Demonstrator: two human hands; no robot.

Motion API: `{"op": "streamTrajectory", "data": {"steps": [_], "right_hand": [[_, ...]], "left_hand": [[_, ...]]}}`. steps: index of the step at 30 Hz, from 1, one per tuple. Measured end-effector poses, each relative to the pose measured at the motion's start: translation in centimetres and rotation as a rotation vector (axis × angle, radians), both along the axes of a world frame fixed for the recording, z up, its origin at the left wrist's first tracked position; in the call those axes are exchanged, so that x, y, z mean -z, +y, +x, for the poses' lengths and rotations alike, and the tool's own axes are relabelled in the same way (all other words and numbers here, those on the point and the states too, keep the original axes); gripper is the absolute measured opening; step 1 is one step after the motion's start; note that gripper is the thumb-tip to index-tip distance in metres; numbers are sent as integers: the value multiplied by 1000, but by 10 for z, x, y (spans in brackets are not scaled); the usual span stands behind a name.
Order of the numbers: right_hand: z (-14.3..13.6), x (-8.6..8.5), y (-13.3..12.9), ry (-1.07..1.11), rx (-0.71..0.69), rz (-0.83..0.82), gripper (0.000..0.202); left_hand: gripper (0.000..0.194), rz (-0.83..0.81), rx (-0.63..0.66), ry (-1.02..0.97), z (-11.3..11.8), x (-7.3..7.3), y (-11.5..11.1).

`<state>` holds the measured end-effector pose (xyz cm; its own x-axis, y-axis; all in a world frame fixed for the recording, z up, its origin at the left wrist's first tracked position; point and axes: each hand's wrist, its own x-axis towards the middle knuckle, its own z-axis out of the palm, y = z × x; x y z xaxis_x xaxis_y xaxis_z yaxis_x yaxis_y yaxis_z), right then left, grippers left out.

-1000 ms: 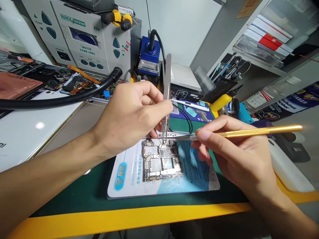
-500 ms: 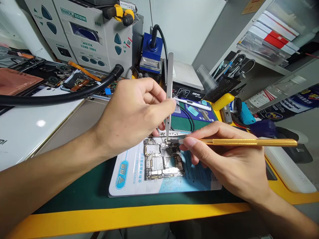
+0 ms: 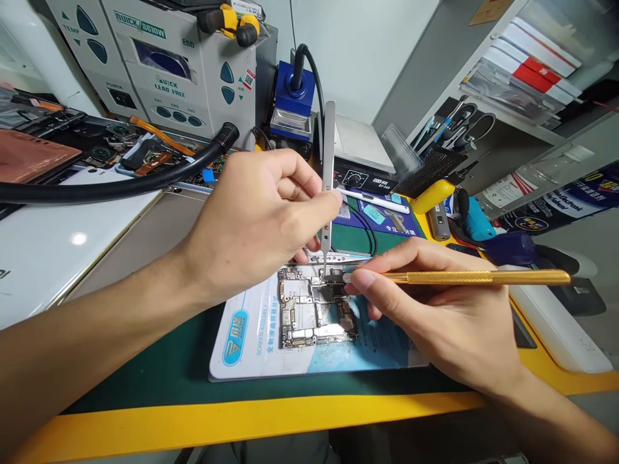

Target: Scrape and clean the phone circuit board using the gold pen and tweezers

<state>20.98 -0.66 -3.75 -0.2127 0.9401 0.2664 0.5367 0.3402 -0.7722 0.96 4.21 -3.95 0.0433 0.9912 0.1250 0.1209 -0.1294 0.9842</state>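
My left hand (image 3: 271, 225) is closed around metal tweezers (image 3: 329, 154) held upright, tips down at the top edge of a phone circuit board (image 3: 302, 334). In my right hand (image 3: 449, 316), pinched between thumb and fingers, is a gold-handled craft knife (image 3: 464, 277) lying almost level, pointing left. Its blade end is close to the tweezer tips over the board's upper part; whether they touch I cannot tell. The board lies flat on a white and blue printed box (image 3: 242, 361).
A hot air station (image 3: 159, 64) stands at back left, its black hose (image 3: 120, 192) crossing over a white device (image 3: 72, 251). Behind my hands are a soldering iron stand (image 3: 294, 96) and a white pen-like tool (image 3: 377, 201). A mesh holder (image 3: 435, 167) carries scissors at right.
My right hand and the knife have shifted slightly left, bringing the blade end a little farther over the board. My left hand and the tweezers hold nearly the same position.
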Motion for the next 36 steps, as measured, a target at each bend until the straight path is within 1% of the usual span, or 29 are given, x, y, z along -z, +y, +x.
{"op": "streamTrajectory", "data": {"steps": [4,8,11,13,16,21,24,28,31,36], "right_hand": [[-1,2,1,37,27,-10,16],[-1,2,1,59,9,-69,15],[-1,2,2,103,22,-64,13],[-1,3,2,94,19,-61,12],[-1,3,1,65,18,-58,13],[-1,3,2,77,26,-84,16],[0,3,2,56,25,-90,16],[2,2,1,85,31,-106,15],[2,2,0,55,28,-99,14],[1,2,0,106,38,-136,15]], "left_hand": [[17,9,-6,4,1,0,0],[17,3,6,-7,-1,0,-1],[17,-7,4,-6,-1,0,-3],[18,-4,4,0,0,0,-4],[19,20,1,5,1,-1,-4],[16,67,-2,21,2,0,-5],[15,90,-5,38,1,2,-6],[12,158,-18,86,0,5,-8],[12,200,-8,109,-1,7,-9],[12,218,-16,150,-1,5,-10]]}}
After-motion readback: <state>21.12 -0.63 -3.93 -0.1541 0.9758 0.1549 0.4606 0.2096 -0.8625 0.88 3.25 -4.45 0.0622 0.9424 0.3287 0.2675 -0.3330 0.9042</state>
